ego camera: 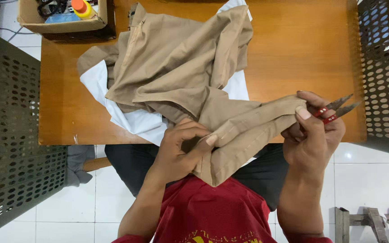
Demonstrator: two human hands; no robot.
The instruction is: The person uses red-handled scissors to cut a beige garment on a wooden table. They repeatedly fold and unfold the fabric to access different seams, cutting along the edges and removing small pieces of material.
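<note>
Seam-checking, I judge: my left hand (181, 146) pinches the tan garment (181, 76), my right hand (314, 135) grips fabric plus red thread snips (336, 110); next needs stray threads found.

Matt tan cloth garment (181, 76) with white lining lies on a glossy, smooth wooden table (293, 49); dull, worn metal snips (336, 110); perforated plastic baskets (14, 135).

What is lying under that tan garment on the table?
A white fabric piece shows beneath the tan garment, sticking out at its left and right edges. Its middle is covered, resting on the wooden table.
</note>
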